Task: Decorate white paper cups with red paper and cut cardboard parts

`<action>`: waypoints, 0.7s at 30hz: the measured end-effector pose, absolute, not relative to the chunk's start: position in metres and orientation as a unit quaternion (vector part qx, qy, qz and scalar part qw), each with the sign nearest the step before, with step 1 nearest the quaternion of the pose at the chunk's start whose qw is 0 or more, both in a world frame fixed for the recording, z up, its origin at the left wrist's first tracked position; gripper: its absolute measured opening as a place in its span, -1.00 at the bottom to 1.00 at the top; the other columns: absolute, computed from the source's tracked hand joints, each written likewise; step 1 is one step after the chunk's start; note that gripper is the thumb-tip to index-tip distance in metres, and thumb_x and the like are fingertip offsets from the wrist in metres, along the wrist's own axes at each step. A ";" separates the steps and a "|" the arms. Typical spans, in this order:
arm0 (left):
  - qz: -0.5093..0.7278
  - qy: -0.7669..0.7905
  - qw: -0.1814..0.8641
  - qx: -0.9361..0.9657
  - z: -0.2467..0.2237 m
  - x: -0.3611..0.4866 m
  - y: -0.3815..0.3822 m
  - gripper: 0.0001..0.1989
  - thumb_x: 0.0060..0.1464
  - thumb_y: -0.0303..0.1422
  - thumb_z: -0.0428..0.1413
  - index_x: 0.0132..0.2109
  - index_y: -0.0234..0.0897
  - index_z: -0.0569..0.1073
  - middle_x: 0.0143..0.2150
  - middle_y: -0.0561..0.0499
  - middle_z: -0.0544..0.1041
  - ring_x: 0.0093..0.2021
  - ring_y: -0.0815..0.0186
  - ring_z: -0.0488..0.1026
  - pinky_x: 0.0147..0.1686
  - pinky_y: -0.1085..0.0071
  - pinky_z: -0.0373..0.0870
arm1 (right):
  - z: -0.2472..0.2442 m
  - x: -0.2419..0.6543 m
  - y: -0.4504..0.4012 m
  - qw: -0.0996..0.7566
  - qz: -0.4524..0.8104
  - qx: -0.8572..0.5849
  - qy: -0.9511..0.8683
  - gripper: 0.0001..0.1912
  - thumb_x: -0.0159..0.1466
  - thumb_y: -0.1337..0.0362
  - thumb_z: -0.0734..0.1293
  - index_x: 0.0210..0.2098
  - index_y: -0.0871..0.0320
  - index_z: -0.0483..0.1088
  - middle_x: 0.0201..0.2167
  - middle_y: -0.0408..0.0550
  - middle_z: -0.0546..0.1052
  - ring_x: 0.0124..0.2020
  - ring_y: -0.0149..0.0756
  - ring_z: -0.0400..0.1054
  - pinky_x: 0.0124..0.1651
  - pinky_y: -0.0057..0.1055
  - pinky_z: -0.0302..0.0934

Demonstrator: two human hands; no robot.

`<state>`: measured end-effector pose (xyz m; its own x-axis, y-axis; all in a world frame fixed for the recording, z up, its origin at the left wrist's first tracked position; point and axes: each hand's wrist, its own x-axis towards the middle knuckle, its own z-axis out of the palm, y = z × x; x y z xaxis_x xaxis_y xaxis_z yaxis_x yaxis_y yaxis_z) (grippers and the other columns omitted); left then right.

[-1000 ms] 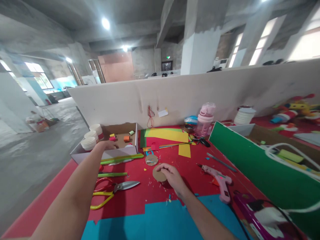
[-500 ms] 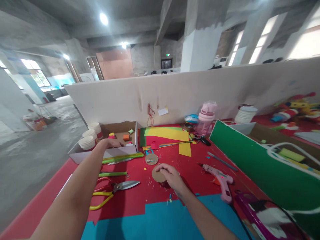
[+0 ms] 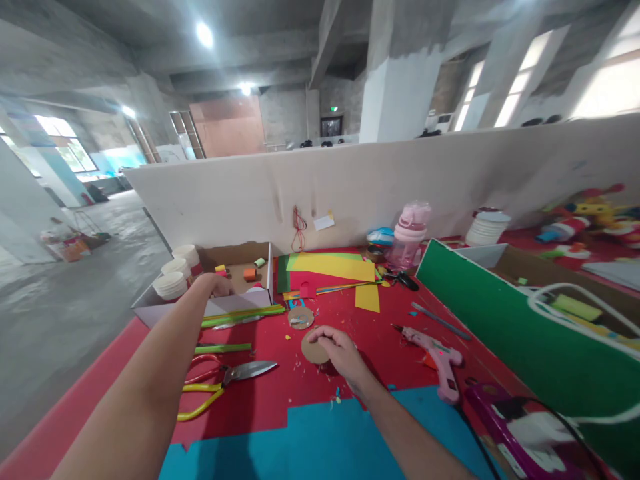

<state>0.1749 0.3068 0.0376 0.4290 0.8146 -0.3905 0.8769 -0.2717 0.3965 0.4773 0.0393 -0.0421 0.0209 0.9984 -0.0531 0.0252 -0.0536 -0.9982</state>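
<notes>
My left hand (image 3: 221,285) reaches over the front wall of a shallow white box (image 3: 245,299). Its fingers are down inside the box and mostly hidden, so what they touch does not show. Beside it in the box lie an orange paper roll (image 3: 251,274), a pale green roll (image 3: 259,263) and small yellow and pink pieces. My right hand (image 3: 337,348) is closed on a round cardboard disc (image 3: 311,351), fingers bent over its right side, above the red tabletop. Just behind lies a second cardboard disc (image 3: 301,318) with a small pale piece on it.
Scissors (image 3: 240,373) and green strips (image 3: 225,348) lie at left. A pink glue gun (image 3: 436,359), a grey stick (image 3: 440,320) and a purple power strip (image 3: 510,427) are at right. Coloured sheets (image 3: 330,268) lie behind, near a pink bottle (image 3: 410,233). A green-sided box (image 3: 480,327) bounds the right.
My left hand has moved slightly left inside the box, with its fingers lower. My right hand stays at the disc. The whole view has shifted a little.
</notes>
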 end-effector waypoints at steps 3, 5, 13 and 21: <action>-0.123 0.548 0.308 0.768 0.043 0.165 0.305 -0.77 -0.55 -0.55 0.20 -0.53 -0.32 0.55 -0.55 -0.11 0.54 -0.53 0.14 0.44 -0.55 0.31 0.38 | -0.043 0.478 0.039 0.493 0.482 -0.516 -0.508 -0.76 0.15 0.18 0.19 -0.38 0.15 0.43 -0.31 -0.05 0.52 -0.47 -0.36 0.36 -0.51 -0.52 0.19; -0.139 0.552 0.318 0.758 0.046 0.157 0.302 -0.78 -0.50 -0.53 0.19 -0.50 -0.33 0.56 -0.53 -0.10 0.54 -0.51 0.16 0.45 -0.51 0.32 0.39 | -0.044 0.478 0.039 0.491 0.482 -0.519 -0.508 -0.76 0.16 0.18 0.18 -0.37 0.15 0.43 -0.30 -0.05 0.52 -0.46 -0.36 0.36 -0.51 -0.52 0.18; -0.078 0.554 0.305 0.771 0.047 0.162 0.297 -0.70 -0.28 -0.39 0.16 -0.28 -0.32 0.57 -0.37 -0.07 0.58 -0.38 0.22 0.48 -0.37 0.39 0.41 | -0.044 0.476 0.040 0.487 0.441 -0.524 -0.541 -0.76 0.16 0.23 0.17 -0.39 0.15 0.45 -0.31 -0.06 0.53 -0.26 -0.27 0.39 -0.32 -0.47 0.22; -0.048 0.397 0.252 0.881 0.031 0.240 0.300 -0.70 -0.30 -0.49 0.13 -0.31 -0.25 0.58 -0.24 0.01 0.62 -0.25 0.29 0.47 -0.21 0.50 0.34 | -0.045 0.477 0.040 0.471 0.511 -0.527 -0.489 -0.74 0.13 0.15 0.17 -0.35 0.16 0.40 -0.32 -0.07 0.50 -0.57 -0.39 0.35 -0.59 -0.50 0.19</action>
<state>0.2400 0.3001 0.0314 0.6809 0.6750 -0.2841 0.7231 -0.5584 0.4066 0.4772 0.0404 -0.0445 -0.0017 0.9970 -0.0772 0.0339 -0.0771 -0.9964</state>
